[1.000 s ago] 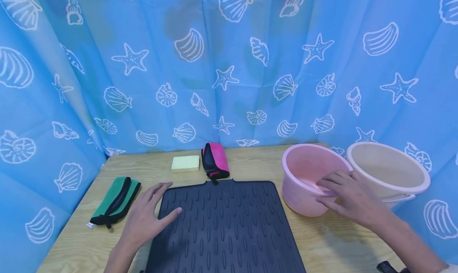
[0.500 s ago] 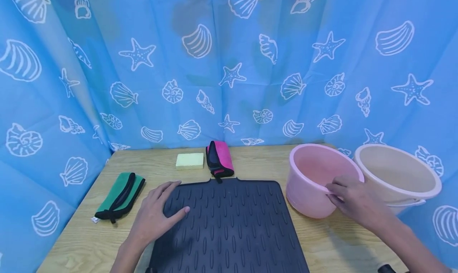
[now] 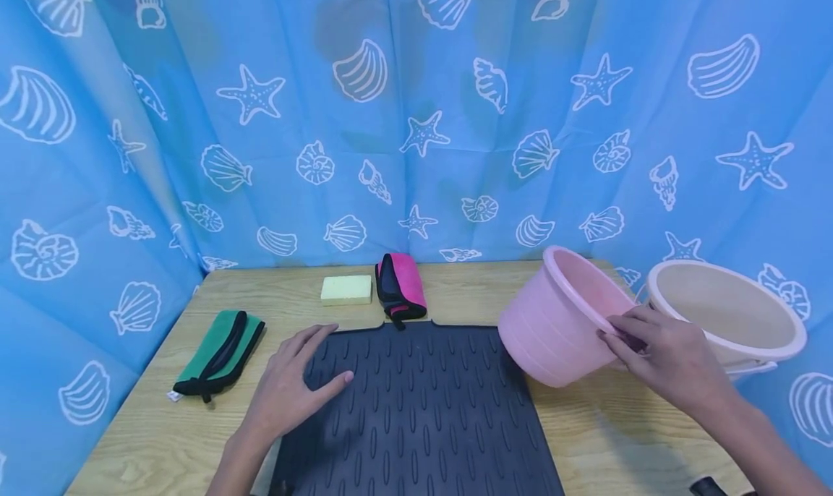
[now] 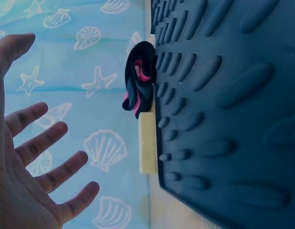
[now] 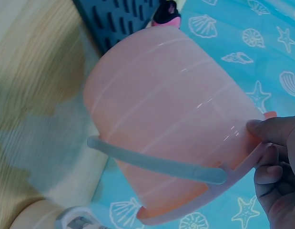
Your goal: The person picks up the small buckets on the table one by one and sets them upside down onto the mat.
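Observation:
A pink bucket [image 3: 553, 326] leans over in my right hand [image 3: 667, 351], its mouth turned toward the right. Thumb and fingers pinch its rim, as the right wrist view also shows, where a pale handle [image 5: 159, 164] crosses the bucket's side. The bucket's base overlaps the right edge of a dark ridged mat [image 3: 423, 409] in the head view. Over the mat's left edge hovers my left hand [image 3: 283, 384], fingers spread and holding nothing; the left wrist view [image 4: 37, 162] has its palm and fingertips apart from everything.
Beside the pink bucket stands a cream bucket [image 3: 722, 308]. A pale yellow sponge [image 3: 346, 291] and a folded pink-and-black cloth item [image 3: 401, 286] lie behind the mat. At left is a green-and-black one [image 3: 220, 355]. A blue shell-print curtain [image 3: 325, 120] encloses the wooden table [image 3: 150, 438].
My right hand has taken the pink bucket's rim and tipped the bucket from upright, its base swinging left toward the mat. My left hand has barely moved.

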Demonstrator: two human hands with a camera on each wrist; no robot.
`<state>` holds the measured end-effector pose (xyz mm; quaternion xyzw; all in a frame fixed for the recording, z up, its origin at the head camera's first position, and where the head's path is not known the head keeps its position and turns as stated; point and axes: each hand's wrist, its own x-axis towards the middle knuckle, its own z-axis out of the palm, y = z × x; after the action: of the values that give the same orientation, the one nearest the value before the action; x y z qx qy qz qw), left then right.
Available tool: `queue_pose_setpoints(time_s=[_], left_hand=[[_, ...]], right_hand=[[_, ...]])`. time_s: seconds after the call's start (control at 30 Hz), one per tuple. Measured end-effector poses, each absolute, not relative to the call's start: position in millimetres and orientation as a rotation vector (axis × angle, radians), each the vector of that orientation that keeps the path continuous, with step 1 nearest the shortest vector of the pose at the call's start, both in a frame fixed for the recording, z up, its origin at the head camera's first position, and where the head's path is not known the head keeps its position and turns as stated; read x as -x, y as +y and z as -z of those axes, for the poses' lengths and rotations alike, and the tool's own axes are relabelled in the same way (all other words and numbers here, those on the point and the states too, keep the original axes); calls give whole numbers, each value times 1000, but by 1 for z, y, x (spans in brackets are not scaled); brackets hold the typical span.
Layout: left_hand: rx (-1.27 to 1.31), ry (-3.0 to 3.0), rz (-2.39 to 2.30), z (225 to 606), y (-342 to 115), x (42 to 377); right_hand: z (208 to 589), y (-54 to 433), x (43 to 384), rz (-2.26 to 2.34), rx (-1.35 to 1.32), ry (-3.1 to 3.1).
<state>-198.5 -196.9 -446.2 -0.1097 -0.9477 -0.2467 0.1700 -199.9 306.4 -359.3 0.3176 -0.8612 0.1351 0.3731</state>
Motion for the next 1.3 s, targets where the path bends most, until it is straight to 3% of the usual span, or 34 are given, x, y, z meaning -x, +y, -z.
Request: queue_pose_setpoints(time_s=[0.7, 1.3], left_hand=[[329, -2684, 798, 447, -194, 199], [364, -2660, 866, 441, -185, 200]], right_hand=[[342, 272, 190, -717, -544, -2193], [349, 249, 188, -1053, -224, -2261]])
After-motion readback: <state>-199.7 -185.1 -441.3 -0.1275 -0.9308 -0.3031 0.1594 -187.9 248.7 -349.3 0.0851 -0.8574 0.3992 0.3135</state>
